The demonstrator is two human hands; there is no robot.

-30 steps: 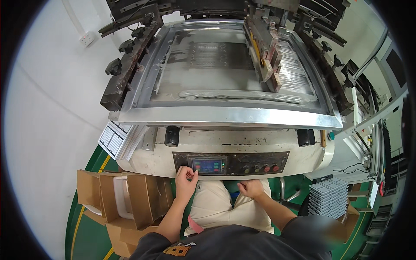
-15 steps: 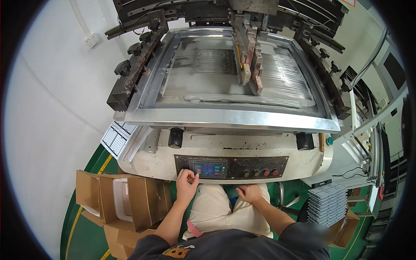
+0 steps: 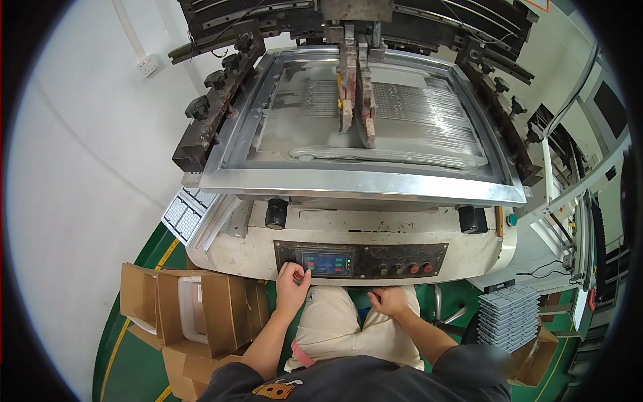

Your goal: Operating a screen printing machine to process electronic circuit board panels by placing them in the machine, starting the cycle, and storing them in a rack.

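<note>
My left hand (image 3: 293,287) is at the left side of a dark control panel (image 3: 362,271), its fingers curled and a fingertip at the lower left corner of the small lit screen (image 3: 326,263). I see nothing in it. Loosely closed, my right hand (image 3: 388,301) rests over my lap just below the machine's front edge, and its fingertips are partly hidden. Above the panel, a screen printing machine holds a metal-framed screen (image 3: 362,182). Squeegee blades (image 3: 356,110) stand near the middle of its mesh, and a ridge of grey paste (image 3: 388,157) runs along the near side.
Open cardboard boxes (image 3: 221,315) stand on the floor at left. White grid panels (image 3: 184,218) lean beside the machine. A stack of grey grid trays (image 3: 508,318) is at right, near a white side table (image 3: 529,258). Black clamp knobs (image 3: 197,107) line the frame's arms.
The squeegee blades have travelled left across the mesh. The view has shifted slightly; both hands keep about the same places.
</note>
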